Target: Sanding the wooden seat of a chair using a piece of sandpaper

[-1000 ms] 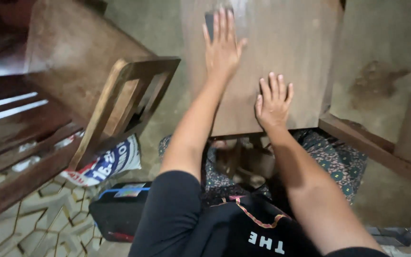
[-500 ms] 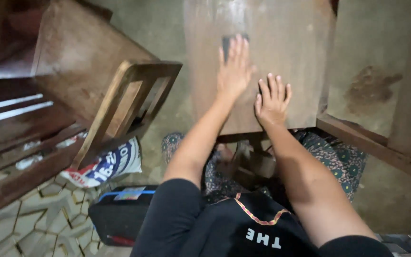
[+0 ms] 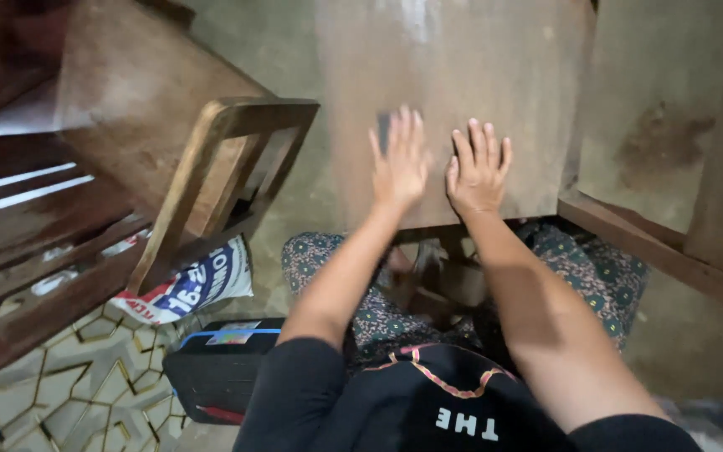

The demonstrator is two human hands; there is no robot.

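Note:
A flat brown wooden board lies in front of me, over my knees. My left hand presses a small dark sanding block flat against the board near its front edge; only the block's far end shows past my fingers. My right hand rests flat on the board just to the right, fingers spread, holding nothing. The two hands are nearly side by side.
A wooden chair frame stands tilted at left with more wooden furniture behind it. A printed sack and a black case lie on the patterned tile floor. A wooden beam runs at right.
My left hand has slid the dark block back along the board toward me, from the far end to near the front edge. My right hand has stayed in place.

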